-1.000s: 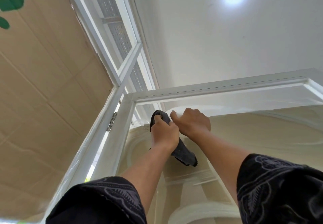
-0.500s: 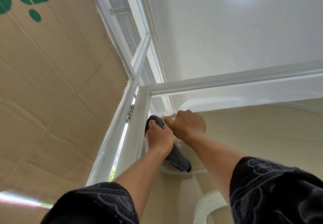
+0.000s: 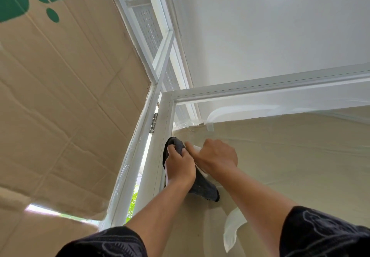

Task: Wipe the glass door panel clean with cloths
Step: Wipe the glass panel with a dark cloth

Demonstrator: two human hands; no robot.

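The glass door panel sits in a white frame and has beige paper taped behind it. My left hand grips a dark grey cloth and holds it against the glass beside the hinge-side edge of the frame. The cloth's loose end hangs below my wrist. My right hand is curled against the glass just right of the left one, with something white showing at its fingers. What that white thing is cannot be made out.
A cardboard sheet with green print covers the left. A metal hinge joins the door to the white jamb. A vent grille runs above. White tape strips cross the paper. The white ceiling is overhead.
Both hands and the grey cloth have slid down the glass near the hinge-side frame, away from the top rail. The camera has tilted downward, so the ceiling light has left the view.
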